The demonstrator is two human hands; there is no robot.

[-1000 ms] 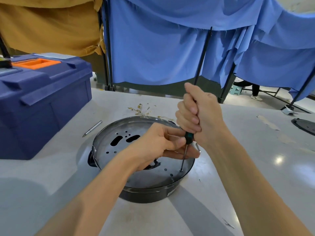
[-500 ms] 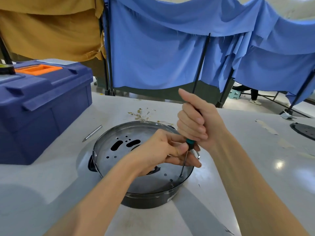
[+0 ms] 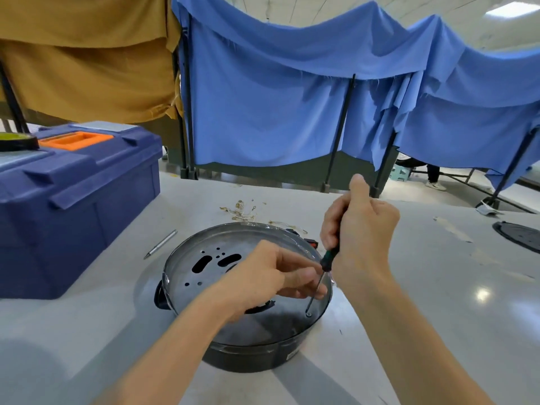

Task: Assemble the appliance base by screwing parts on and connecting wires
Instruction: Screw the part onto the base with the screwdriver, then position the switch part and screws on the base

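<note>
Base (image 3: 187,270) screw (image 3: 309,313) is likely seating best with the right hand (image 3: 362,229) gripping the screwdriver (image 3: 330,257), pressing squarely, and the left hand (image 3: 263,276) pinching its shaft steady.

I log: toolbox (image 3: 79,217) left of the base (image 3: 248,358), pen (image 3: 160,244) between them, wire scraps (image 3: 241,210) behind base, disc (image 3: 520,235) far right.

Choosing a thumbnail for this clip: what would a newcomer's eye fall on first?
The two hands at centre: the right hand grips a screwdriver, tip down on a screw near the right edge of the round metal base, while the left hand pinches its shaft. Next come the big blue toolbox at left and the blue cloth hung behind the table.
</note>
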